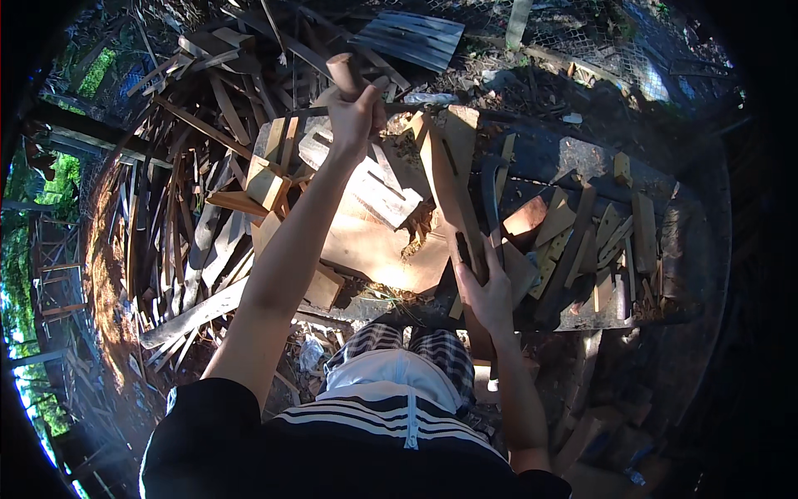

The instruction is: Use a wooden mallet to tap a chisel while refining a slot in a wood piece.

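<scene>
My left hand point(353, 116) is raised at arm's length and shut on the round wooden handle point(342, 72) of a tool. I cannot make out the tool's head against the dark wood behind it. My right hand point(486, 293) grips the lower part of a long narrow plank point(449, 179). The plank stands tilted on the right edge of a sunlit wooden chopping block point(374, 245). Short cut boards point(378, 195) lie on the block under my left arm.
Several split wood pieces point(582, 241) lie on a dark bench point(573, 158) to the right. A big heap of scrap planks point(191, 208) fills the left. A corrugated metal sheet point(411, 37) and a wire fence point(598, 46) are beyond.
</scene>
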{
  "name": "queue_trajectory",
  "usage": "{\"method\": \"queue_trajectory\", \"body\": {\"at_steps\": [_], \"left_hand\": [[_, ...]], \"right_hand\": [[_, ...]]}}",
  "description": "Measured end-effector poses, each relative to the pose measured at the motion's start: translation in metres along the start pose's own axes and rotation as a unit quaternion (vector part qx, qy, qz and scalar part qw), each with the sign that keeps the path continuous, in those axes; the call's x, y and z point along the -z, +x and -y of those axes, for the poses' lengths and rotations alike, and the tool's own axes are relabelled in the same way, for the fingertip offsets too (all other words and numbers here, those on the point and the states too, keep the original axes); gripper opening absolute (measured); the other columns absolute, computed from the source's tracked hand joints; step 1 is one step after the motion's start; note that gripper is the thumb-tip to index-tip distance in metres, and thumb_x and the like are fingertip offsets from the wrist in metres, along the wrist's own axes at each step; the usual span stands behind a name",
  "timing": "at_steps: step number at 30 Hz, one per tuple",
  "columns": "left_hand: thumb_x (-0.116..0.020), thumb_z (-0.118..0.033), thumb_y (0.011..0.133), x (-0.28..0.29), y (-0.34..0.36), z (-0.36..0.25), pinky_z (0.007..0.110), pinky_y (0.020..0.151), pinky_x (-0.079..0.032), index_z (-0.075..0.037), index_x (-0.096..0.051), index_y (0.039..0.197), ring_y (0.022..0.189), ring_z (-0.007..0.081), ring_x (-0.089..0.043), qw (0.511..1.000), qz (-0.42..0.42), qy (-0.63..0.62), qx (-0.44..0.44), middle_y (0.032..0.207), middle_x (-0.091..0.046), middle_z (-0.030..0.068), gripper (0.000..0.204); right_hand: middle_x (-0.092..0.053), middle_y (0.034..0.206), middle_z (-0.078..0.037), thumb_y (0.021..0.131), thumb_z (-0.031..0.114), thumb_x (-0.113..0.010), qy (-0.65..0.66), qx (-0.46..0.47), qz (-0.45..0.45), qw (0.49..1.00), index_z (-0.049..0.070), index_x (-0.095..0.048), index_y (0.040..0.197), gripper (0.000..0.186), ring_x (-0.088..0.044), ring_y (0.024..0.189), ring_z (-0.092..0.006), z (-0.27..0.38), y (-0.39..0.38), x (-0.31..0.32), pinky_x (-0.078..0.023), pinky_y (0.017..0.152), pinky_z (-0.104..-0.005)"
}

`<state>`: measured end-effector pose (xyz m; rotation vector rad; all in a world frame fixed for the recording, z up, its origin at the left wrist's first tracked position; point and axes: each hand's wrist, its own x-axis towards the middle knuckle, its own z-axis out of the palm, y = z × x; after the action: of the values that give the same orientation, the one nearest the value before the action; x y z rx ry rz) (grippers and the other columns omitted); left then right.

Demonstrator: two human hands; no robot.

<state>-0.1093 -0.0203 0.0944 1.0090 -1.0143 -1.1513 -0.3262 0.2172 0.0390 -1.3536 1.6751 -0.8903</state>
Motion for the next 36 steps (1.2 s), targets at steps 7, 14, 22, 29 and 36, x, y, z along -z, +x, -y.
{"method": "queue_trajectory", "body": {"at_steps": [7,14,22,29,36], "left_hand": [[-0.067,-0.011,0.086,0.002,-0.007,-0.034,0.024,0.034,-0.027,-0.005,-0.053,0.063,0.035,0.0094,-0.040,0.995,-0.027,-0.042,-0.090,0.047,-0.047,0.0020,0.028],[-0.072,-0.015,0.085,-0.008,-0.028,-0.026,0.023,0.036,-0.036,-0.007,-0.053,0.066,0.037,0.0094,-0.046,0.995,0.058,-0.034,-0.080,0.049,-0.051,0.0013,0.028],[-0.067,-0.005,0.085,-0.007,-0.062,-0.006,0.022,0.043,-0.036,-0.003,-0.054,0.080,0.046,0.0070,-0.048,0.992,0.076,-0.033,-0.096,0.057,-0.053,0.0007,0.014],[-0.067,-0.003,0.083,-0.004,-0.076,0.000,0.023,0.044,-0.038,-0.001,-0.052,0.080,0.049,0.0076,-0.050,0.991,0.075,-0.042,-0.098,0.060,-0.053,0.0021,0.016],[-0.073,-0.010,0.079,-0.002,-0.080,-0.002,0.023,0.048,-0.039,-0.002,-0.052,0.077,0.052,0.0074,-0.050,0.992,0.068,-0.038,-0.097,0.061,-0.054,0.0008,0.022]], "right_hand": [[-0.057,0.125,-0.025,0.086,0.028,-0.065,0.017,-0.010,-0.008,1.000,0.007,-0.042,0.140,0.063,-0.059,0.112,-0.0393,-0.019,-0.010,-0.010,-0.048,0.091,-0.0400],[-0.064,0.111,-0.026,0.086,0.027,-0.064,-0.025,0.000,-0.024,0.999,0.008,-0.042,0.141,0.061,-0.065,0.101,-0.0370,-0.019,-0.011,-0.004,-0.051,0.085,-0.0407],[-0.063,0.113,-0.023,0.088,0.022,-0.064,-0.001,-0.077,-0.003,0.997,0.006,-0.042,0.141,0.060,-0.064,0.101,-0.0308,0.002,-0.019,0.006,-0.049,0.086,-0.0372],[-0.061,0.121,-0.018,0.089,0.018,-0.063,0.007,-0.087,-0.003,0.996,0.004,-0.041,0.141,0.059,-0.061,0.108,-0.0232,-0.004,-0.024,0.005,-0.046,0.093,-0.0333],[-0.066,0.105,-0.025,0.087,0.024,-0.065,0.011,-0.070,-0.034,0.997,0.006,-0.041,0.141,0.062,-0.068,0.088,-0.0328,-0.006,-0.031,-0.001,-0.052,0.078,-0.0382]]}}
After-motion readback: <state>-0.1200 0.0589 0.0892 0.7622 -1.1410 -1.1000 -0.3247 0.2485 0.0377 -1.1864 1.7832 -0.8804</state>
